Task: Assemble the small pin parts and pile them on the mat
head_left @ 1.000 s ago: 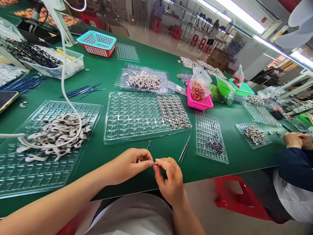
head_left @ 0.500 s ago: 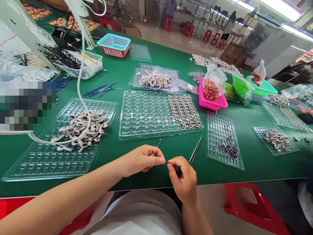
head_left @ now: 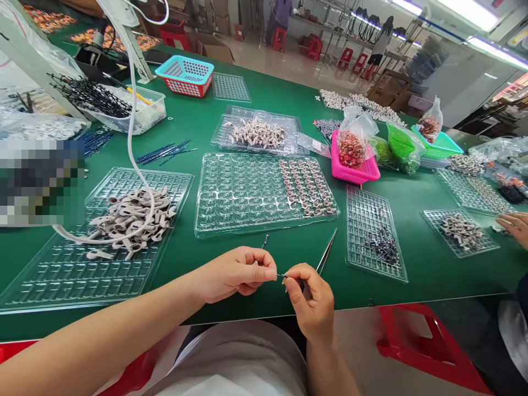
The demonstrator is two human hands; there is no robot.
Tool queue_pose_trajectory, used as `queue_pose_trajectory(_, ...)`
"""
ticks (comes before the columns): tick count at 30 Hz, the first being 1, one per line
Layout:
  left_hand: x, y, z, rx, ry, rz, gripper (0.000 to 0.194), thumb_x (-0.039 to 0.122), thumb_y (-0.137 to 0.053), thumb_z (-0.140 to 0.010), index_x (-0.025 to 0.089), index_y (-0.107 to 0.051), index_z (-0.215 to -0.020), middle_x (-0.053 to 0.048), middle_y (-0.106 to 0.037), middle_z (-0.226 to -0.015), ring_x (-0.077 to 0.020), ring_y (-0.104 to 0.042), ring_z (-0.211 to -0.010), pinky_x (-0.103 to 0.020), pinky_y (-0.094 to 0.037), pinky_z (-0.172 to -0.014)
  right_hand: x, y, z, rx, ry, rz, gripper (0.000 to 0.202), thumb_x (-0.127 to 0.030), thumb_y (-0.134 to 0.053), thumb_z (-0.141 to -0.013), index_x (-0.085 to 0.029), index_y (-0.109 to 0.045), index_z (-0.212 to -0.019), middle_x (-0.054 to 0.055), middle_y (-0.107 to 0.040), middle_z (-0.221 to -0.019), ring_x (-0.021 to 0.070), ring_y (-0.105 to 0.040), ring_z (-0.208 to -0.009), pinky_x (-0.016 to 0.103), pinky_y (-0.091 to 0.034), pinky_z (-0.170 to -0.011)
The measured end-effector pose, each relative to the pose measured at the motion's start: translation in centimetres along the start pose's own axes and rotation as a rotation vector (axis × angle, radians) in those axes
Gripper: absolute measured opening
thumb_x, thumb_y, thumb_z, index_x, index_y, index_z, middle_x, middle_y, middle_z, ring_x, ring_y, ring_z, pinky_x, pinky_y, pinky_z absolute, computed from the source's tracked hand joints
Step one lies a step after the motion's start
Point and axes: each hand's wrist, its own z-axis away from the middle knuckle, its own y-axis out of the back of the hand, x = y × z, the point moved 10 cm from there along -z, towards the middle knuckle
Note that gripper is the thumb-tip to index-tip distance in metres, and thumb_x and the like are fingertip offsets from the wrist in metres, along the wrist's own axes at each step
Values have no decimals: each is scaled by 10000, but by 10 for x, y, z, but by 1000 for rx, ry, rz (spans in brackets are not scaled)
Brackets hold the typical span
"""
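Observation:
My left hand [head_left: 245, 273] and my right hand [head_left: 312, 300] meet low over the green table, each closed in a pinch. A thin dark wire-like piece [head_left: 282, 275] spans the small gap between their fingertips. From behind my left hand a small dark tip [head_left: 265, 241] pokes up; whether it belongs to the same piece I cannot tell. Metal tweezers [head_left: 327, 252] lie beside my right hand, partly hidden by it. Beyond both hands is a clear moulded tray [head_left: 231, 190], its right part filled with rows of small grey-and-brown parts [head_left: 307, 187].
At left, a clear tray [head_left: 78, 275] bears a heap of grey pieces [head_left: 134, 217], crossed by a white cable [head_left: 132, 126]. A tray of small dark parts [head_left: 381, 246] and a pink basket [head_left: 355, 171] stand right. Another person's hand [head_left: 515, 226] shows at the right edge.
The view has shifted slightly, so the table things sit a little further left. Another person's hand has come in at the right edge. My hands keep nearly the same pinch.

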Motion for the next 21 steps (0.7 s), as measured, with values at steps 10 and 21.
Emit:
queue_pose_trajectory(10,-3,0,-2,-34,-38,-15,379,441,-801,-746,148,-563,-781,90,-344,-573,-47,-248,-491,-232,-124,-480,1,-2,0,-25,-13,-39,57,-222,-569,-946,-217,-625,-932,13,-637,-810,135,-597,-711,254,-468,-620)
queue_pose_trajectory(21,6,12,-1,105,-86,-11,469,544,-641,-839,175,-427,-646,72,-253,-594,-76,-147,-528,-228,-93,-481,7,5,1,61,-54,-6,62,-219,-575,-940,-219,-636,-931,-3,-626,-780,118,-573,-666,232,-462,-597)
